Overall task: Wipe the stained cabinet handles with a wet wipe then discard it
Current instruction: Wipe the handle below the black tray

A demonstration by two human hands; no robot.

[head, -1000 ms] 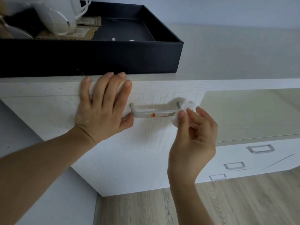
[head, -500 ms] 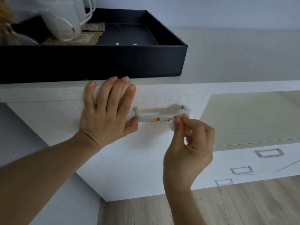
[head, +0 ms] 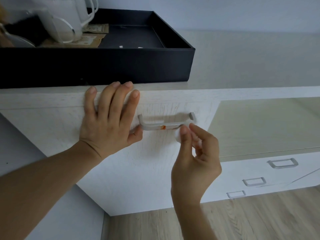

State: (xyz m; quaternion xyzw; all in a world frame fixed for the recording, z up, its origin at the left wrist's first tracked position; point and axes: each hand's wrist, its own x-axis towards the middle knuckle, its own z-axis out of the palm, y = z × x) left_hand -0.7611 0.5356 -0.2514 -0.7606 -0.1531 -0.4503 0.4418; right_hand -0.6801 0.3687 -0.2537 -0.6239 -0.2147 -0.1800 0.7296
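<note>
- The small white wet wipe (head: 178, 138) is soft, light and limp; the right hand (head: 194, 158) pinches it between thumb and fingers at the right end of the pale grey metal bar handle (head: 155, 126).
- The handle is rigid and fixed; an orange-red stain (head: 163, 127) sits mid-bar.
- The left hand (head: 107, 122) lies flat, fingers straight, against the white woodgrain cabinet front (head: 138, 170), left of the handle.

We find no legible text, labels, brands or numbers. The paper packets (head: 90, 39) in the black tray (head: 103, 66) carry printed marks, but these are too small and blurred for us to read.
</note>
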